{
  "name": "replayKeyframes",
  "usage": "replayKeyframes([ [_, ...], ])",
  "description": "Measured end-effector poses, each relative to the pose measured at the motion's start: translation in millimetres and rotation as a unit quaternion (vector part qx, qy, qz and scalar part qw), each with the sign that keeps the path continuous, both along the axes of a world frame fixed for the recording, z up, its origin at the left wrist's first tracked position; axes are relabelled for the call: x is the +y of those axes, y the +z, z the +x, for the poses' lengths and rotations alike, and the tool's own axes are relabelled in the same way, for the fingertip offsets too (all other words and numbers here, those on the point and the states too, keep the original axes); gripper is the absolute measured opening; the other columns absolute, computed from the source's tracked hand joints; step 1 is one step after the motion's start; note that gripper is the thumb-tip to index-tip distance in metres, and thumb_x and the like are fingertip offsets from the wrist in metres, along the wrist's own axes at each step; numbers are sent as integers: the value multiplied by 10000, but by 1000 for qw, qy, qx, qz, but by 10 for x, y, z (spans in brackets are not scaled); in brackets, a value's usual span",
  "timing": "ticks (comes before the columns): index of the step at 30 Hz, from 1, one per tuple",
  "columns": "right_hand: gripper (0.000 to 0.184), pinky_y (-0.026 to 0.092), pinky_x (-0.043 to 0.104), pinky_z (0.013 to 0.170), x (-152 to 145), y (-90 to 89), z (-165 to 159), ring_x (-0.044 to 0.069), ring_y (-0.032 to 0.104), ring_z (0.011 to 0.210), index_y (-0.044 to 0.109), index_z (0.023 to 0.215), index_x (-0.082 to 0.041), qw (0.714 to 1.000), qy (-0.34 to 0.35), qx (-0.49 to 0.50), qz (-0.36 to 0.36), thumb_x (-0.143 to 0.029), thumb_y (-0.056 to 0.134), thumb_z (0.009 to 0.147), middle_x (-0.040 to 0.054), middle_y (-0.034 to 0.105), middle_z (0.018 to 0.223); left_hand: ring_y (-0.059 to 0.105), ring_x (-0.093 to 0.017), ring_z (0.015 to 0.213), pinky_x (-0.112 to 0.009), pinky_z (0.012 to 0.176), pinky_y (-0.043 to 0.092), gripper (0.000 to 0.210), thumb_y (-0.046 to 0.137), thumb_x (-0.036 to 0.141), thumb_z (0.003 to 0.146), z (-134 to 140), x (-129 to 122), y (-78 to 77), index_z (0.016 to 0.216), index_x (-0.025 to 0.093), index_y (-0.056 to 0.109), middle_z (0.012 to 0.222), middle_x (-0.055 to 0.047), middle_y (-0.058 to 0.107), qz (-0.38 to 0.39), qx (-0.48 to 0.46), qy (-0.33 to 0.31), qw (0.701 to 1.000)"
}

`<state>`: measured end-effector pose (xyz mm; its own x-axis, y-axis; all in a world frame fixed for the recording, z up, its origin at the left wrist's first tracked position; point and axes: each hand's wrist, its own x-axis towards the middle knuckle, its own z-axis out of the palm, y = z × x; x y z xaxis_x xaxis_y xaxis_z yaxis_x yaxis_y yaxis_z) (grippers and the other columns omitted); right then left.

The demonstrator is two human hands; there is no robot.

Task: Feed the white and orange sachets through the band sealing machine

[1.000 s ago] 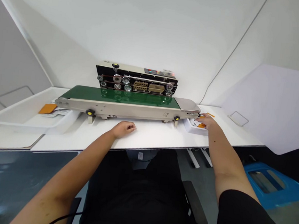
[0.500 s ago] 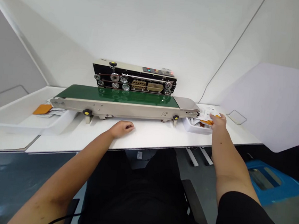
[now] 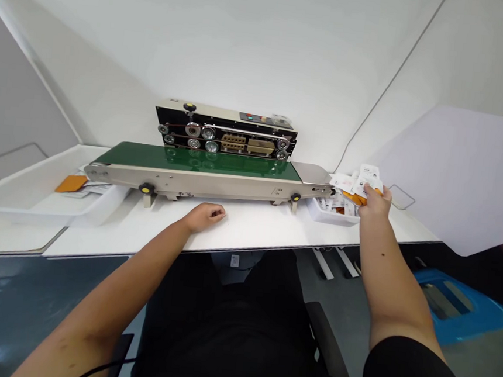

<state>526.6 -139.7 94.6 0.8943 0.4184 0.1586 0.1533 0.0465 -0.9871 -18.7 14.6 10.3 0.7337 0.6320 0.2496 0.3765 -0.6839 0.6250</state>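
My right hand grips several white and orange packets over the right end of the bench, thumb on top. Beneath them a small white bin holds more loose packets with dark print. My left hand rests on the white tabletop in front of the conveyor, its fingers curled in with nothing visible in them. Between the two bins stands a band sealing machine with a green conveyor belt, rollers and metal blocks. Nothing lies on the belt.
At the left, a large white bin holds an orange packet and some white ones. Yellow-centred black knobs stick out from the conveyor's front. A blue stool stands on the floor at right, beside a white panel.
My right hand has shifted slightly right and up, lifting and fanning white and orange packets from the small bin. The left hand stays where it was.
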Motion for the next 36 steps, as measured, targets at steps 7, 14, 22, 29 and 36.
replayKeyframes([
  [7, 645, 612, 398, 792, 196, 4, -278, 185, 701, 968, 466, 1219, -243, 966, -58, 102, 232, -6, 722, 677, 40, 648, 1191, 592, -149, 658, -223, 599, 416, 348, 531, 485, 900, -2, 17, -12, 863, 184, 702, 742, -13, 696, 17, 12, -1, 1000],
  [14, 668, 601, 435, 741, 188, -75, -339, 201, 692, 948, 466, 1256, -299, 967, -74, 121, 212, -118, 780, 695, 45, 617, 1259, 614, -153, 674, -228, 616, 427, 298, 531, 441, 899, -1, 35, -46, 886, 198, 702, 773, -14, 712, 42, 18, -12, 999],
  [22, 676, 598, 429, 700, 146, -86, -603, 201, 696, 942, 442, 1289, -331, 969, -19, 127, 210, -171, 773, 722, 38, 621, 1267, 619, -155, 679, -234, 616, 425, 296, 520, 429, 900, 20, -5, 0, 892, 200, 707, 795, -17, 719, 55, 34, -19, 998],
  [29, 615, 604, 374, 738, 189, -104, -637, 195, 670, 1049, 478, 1263, -319, 966, 26, 97, 239, -254, 789, 736, 41, 582, 1327, 619, -156, 697, -234, 625, 425, 278, 519, 401, 894, 23, -12, 4, 894, 197, 709, 812, -21, 718, 58, 41, -16, 997],
  [36, 568, 615, 387, 768, 180, -71, -755, 179, 682, 1032, 483, 1208, -295, 966, 48, 82, 243, -178, 760, 727, 31, 593, 1300, 622, -157, 696, -237, 628, 425, 283, 522, 417, 903, 29, 20, -37, 901, 203, 706, 810, -20, 720, 60, 41, -19, 997],
])
